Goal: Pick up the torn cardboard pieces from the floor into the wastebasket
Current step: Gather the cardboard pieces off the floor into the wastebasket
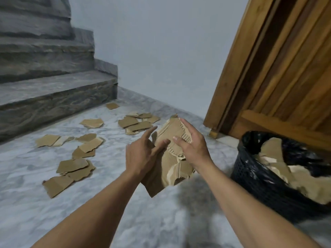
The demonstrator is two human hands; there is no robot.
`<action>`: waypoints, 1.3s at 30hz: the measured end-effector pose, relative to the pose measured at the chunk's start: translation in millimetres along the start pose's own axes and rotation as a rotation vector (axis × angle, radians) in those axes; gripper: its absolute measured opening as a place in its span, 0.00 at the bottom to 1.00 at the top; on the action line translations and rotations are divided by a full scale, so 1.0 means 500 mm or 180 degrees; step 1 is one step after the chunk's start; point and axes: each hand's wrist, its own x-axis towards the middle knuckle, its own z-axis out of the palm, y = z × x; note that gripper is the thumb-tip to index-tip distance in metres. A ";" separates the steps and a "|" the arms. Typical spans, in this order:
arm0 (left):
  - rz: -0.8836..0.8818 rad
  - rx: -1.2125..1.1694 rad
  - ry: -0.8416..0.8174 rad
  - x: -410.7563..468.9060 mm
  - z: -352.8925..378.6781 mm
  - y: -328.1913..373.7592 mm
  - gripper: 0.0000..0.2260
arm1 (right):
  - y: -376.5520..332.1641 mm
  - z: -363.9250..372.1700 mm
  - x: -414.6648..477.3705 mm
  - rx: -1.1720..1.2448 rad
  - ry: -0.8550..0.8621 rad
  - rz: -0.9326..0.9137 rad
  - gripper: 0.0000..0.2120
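A stack of torn brown cardboard pieces (170,169) is pressed between my left hand (141,154) and my right hand (191,145), held above the marble floor in the middle of the view. Both hands grip its sides, with the left index finger sticking out. Several more torn cardboard pieces (77,165) lie scattered on the floor to the left and farther back (138,124). The black wastebasket (259,178), lined with a black bag, stands at the right and holds several cardboard pieces (279,158).
Grey stone stairs (53,90) rise at the left. A wooden door and frame (279,68) stand at the right behind the wastebasket. A pale wall closes the back. The floor is grey-white marble (26,203).
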 end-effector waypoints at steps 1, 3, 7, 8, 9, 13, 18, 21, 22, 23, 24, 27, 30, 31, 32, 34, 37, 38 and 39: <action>0.0114 -0.0215 0.0037 0.014 0.017 0.047 0.30 | -0.020 -0.050 0.014 -0.0092 0.0060 -0.0105 0.31; 0.0299 -0.0645 0.0016 0.041 0.051 0.141 0.29 | -0.057 -0.152 0.040 -0.0295 0.0194 -0.0227 0.30; 0.0716 -0.1131 -0.0063 0.080 0.124 0.331 0.28 | -0.100 -0.353 0.073 -0.0598 0.0542 -0.0262 0.28; 0.0797 -0.1215 -0.0109 0.085 0.143 0.375 0.28 | -0.099 -0.398 0.074 -0.0654 0.0671 -0.0277 0.28; 0.0879 -0.1279 -0.0171 0.087 0.164 0.414 0.28 | -0.094 -0.440 0.070 -0.0681 0.0812 -0.0281 0.27; 0.1124 -0.1362 -0.0588 0.081 0.281 0.524 0.30 | -0.033 -0.580 0.036 -0.0557 0.1304 0.0056 0.26; 0.1044 -0.0882 -0.1109 0.082 0.433 0.571 0.27 | 0.067 -0.661 -0.012 -0.0455 0.1620 0.0804 0.26; 0.0947 -0.0794 -0.1609 0.078 0.490 0.556 0.23 | 0.119 -0.680 -0.045 -0.0691 0.1413 0.1503 0.22; 0.0927 -0.0779 -0.1573 0.077 0.496 0.548 0.21 | 0.132 -0.688 -0.052 -0.0752 0.1310 0.1633 0.22; 0.0929 -0.0725 -0.1474 0.075 0.496 0.540 0.21 | 0.141 -0.697 -0.057 -0.0803 0.1272 0.1705 0.22; 0.0937 -0.0607 -0.1335 0.076 0.492 0.530 0.21 | 0.148 -0.708 -0.063 -0.0898 0.1292 0.1747 0.21; 0.0623 0.0009 -0.1152 0.073 0.464 0.489 0.22 | 0.177 -0.737 -0.099 -0.1485 0.1587 0.1911 0.23; -0.0219 -0.0091 -0.2011 0.052 0.445 0.441 0.27 | 0.220 -0.745 -0.167 -0.1777 0.1470 0.2558 0.31; -0.0511 -0.0433 -0.2241 0.040 0.440 0.429 0.25 | 0.234 -0.746 -0.185 -0.1651 0.1360 0.2755 0.31; -0.0753 -0.0772 -0.2338 0.029 0.438 0.419 0.24 | 0.240 -0.744 -0.199 -0.1418 0.1307 0.2863 0.30; -0.0910 -0.1181 -0.2247 0.022 0.434 0.406 0.26 | 0.240 -0.737 -0.211 -0.0961 0.1311 0.2869 0.27; -0.0839 -0.1211 -0.2151 0.024 0.408 0.389 0.31 | 0.219 -0.714 -0.196 -0.0656 0.1302 0.2664 0.34; -0.0869 -0.1232 -0.2127 0.029 0.395 0.374 0.33 | 0.214 -0.701 -0.186 -0.0608 0.1256 0.2607 0.35; -0.0910 -0.1234 -0.2084 0.035 0.380 0.358 0.35 | 0.203 -0.683 -0.175 -0.0557 0.1198 0.2559 0.35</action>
